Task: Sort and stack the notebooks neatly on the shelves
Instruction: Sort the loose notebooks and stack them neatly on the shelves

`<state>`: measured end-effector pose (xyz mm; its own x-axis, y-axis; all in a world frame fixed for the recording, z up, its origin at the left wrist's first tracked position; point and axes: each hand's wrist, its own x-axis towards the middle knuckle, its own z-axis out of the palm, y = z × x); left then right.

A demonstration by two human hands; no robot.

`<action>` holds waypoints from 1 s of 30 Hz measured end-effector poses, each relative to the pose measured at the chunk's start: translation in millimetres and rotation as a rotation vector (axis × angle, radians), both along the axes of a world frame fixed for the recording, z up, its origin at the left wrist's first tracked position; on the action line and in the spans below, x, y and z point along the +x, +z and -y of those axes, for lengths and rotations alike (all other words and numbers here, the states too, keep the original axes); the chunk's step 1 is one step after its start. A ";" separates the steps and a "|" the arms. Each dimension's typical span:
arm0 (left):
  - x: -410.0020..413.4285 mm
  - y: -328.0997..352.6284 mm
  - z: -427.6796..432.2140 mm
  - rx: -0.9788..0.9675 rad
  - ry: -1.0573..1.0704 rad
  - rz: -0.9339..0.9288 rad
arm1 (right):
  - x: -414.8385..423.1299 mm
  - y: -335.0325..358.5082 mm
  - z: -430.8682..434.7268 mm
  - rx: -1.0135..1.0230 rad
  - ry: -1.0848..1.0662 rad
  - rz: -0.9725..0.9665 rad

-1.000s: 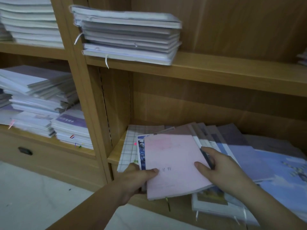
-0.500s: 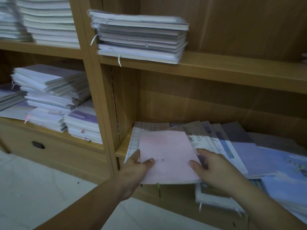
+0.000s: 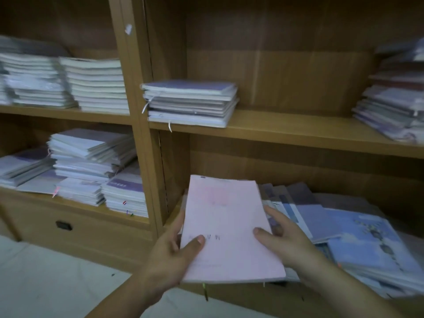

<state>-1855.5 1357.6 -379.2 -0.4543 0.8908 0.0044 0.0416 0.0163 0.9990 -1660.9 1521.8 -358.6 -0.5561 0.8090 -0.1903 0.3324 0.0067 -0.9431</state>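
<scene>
Two hands hold one pink notebook (image 3: 224,226) in front of the lower shelf's middle compartment, its far edge tipped upward. The left hand (image 3: 172,253) grips the near left corner, thumb pressed on the cover and fingers curled along the edge and underneath. The right hand (image 3: 286,246) clamps the right edge, thumb on the cover, fingers reaching round the side. A thin green ribbon (image 3: 205,292) hangs from the notebook's near edge. Whether other notebooks lie under the pink cover in the same grip cannot be told.

Just right of it, a fanned row of purple notebooks (image 3: 316,212) lies loosely overlapped on the lower shelf, with blue notebooks (image 3: 367,242) spread at the far right. On the shelf board (image 3: 286,130) above, a short squared stack (image 3: 190,103) sits at the left end, and a leaning pile (image 3: 394,102) sits at the right end, well apart. Beyond the upright post (image 3: 137,134), the left compartments hold several tall white stacks (image 3: 91,88) and a messier heap (image 3: 91,161) below. Pale floor (image 3: 46,271) shows at lower left.
</scene>
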 end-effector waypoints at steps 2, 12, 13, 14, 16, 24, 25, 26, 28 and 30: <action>7.7 13.6 17.2 0.010 -0.044 -0.063 | 11.1 13.4 22.9 0.045 -0.018 -0.054; 27.6 103.2 75.9 0.150 -0.164 -0.308 | 64.8 93.2 112.0 0.249 -0.033 -0.211; 28.9 113.0 76.1 0.170 -0.160 -0.314 | 67.2 103.1 114.6 0.271 -0.052 -0.226; 30.0 122.3 75.4 0.186 -0.156 -0.317 | 69.1 112.5 115.9 0.290 -0.072 -0.246; 30.2 143.6 72.1 0.210 -0.147 -0.319 | 71.6 133.8 116.4 0.306 -0.100 -0.319; -3.1 240.6 23.7 0.271 0.136 -0.423 | 21.0 217.1 62.9 0.435 -0.155 -0.505; -8.9 249.0 17.4 0.262 0.172 -0.449 | 9.9 224.7 55.6 0.447 -0.155 -0.497; -15.5 255.4 10.3 0.249 0.204 -0.475 | -1.4 230.0 46.6 0.452 -0.144 -0.481; -27.4 263.5 -1.6 0.223 0.272 -0.510 | -23.3 237.2 34.3 0.474 -0.117 -0.432; -40.8 268.1 -10.9 0.204 0.353 -0.529 | -45.4 240.3 23.1 0.508 -0.080 -0.364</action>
